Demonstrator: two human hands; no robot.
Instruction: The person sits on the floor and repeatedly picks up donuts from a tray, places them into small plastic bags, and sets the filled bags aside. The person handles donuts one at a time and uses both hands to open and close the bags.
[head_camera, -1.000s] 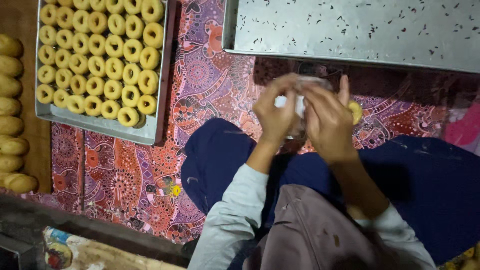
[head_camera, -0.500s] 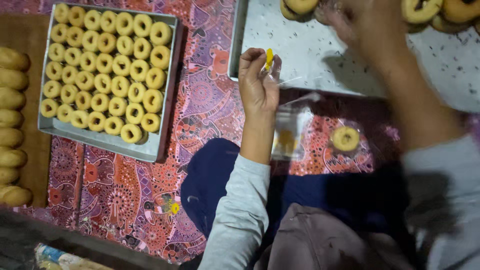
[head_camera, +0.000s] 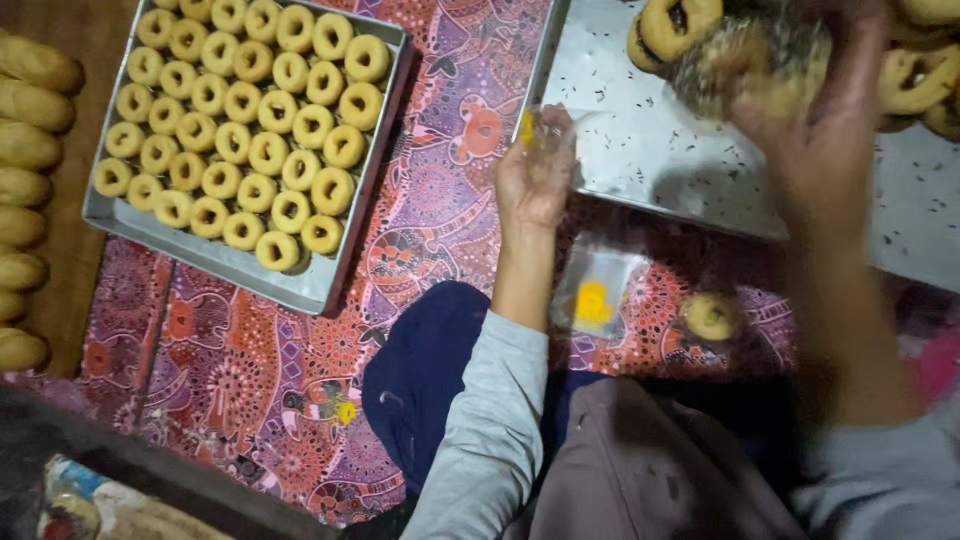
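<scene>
Left tray (head_camera: 330, 285): dull grey metal, matt. Right tray (head_camera: 640, 130): brighter sheet metal, speckled with dark crumbs. Ring pastries (head_camera: 255, 150): matt, pale golden dough. Floor cloth (head_camera: 430, 190): printed batik fabric. Small bag (head_camera: 595, 290): clear glossy plastic. Sleeve (head_camera: 490, 420): soft grey knit.

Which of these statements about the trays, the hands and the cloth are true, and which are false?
1. The left tray holds rows of ring-shaped dough pieces. True.
2. The left hand rests flat on the lap. False: it is raised beside the right tray, pinching something small and yellow.
3. The right hand is at the dough rings on the right tray. True, though it is blurred.
4. The patterned cloth is plain white. False: it is red and purple.
5. A single dough ring lies on the cloth. True.
</scene>
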